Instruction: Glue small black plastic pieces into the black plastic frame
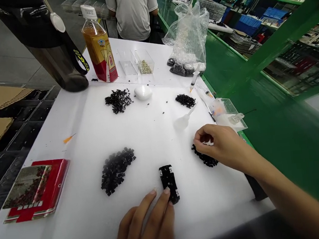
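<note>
On a green-framed factory line point(222, 63), here's a white-topped workbench point(82, 226) with an amber drink bottle point(99, 51), its red-and-yellow label point(105, 68) too small to read, beside a clear acrylic box point(144, 62) of pale speckled pieces and a clear plastic bag point(189, 36) with black granules point(178, 70) at its foot. The right hand point(222, 147) is pinching down at a small heap of black pieces point(206, 159), though whether it has hold of one can't be made out. The left hand point(144, 227) is loosely open, gripping nothing, its fingertips point(165, 191) right against a black moulded part point(169, 184) lying on the bench.
</note>
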`<state>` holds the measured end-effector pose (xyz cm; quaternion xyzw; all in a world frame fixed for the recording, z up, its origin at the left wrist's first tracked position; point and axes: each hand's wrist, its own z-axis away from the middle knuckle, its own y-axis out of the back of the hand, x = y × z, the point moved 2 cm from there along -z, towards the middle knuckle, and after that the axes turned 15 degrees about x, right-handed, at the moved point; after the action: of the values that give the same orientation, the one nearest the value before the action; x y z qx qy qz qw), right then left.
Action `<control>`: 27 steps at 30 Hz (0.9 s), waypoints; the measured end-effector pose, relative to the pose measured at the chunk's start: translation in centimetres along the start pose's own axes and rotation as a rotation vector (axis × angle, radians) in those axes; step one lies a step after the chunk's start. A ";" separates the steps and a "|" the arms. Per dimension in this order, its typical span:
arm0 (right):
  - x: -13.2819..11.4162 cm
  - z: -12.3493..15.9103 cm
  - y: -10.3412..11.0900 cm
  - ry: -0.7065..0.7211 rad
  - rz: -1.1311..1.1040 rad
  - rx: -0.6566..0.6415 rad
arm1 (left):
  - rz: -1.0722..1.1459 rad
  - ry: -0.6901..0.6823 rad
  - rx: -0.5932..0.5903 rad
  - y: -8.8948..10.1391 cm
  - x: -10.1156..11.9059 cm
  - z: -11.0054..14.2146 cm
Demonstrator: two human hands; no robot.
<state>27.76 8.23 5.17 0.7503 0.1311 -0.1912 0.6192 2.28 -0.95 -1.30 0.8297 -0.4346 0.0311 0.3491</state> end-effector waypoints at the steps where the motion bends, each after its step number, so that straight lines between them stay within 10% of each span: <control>1: -0.5 1.0 -0.1 0.009 -0.040 0.005 | 0.007 0.006 -0.010 0.0 0.0 0.0; 9: -3.4 9.8 -3.8 0.380 0.162 0.280 | 0.018 0.023 -0.008 0.2 0.2 -0.5; 18: -1.8 8.2 -0.9 0.085 -0.164 -0.079 | 0.029 0.059 0.021 0.2 0.7 -0.7; 27: -1.5 7.5 -1.4 0.266 -0.141 -0.148 | 0.056 0.084 0.006 0.6 0.5 -1.2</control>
<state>24.84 1.25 3.43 0.7102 0.2779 -0.1228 0.6351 2.46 -0.79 0.07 0.8161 -0.4425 0.0772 0.3635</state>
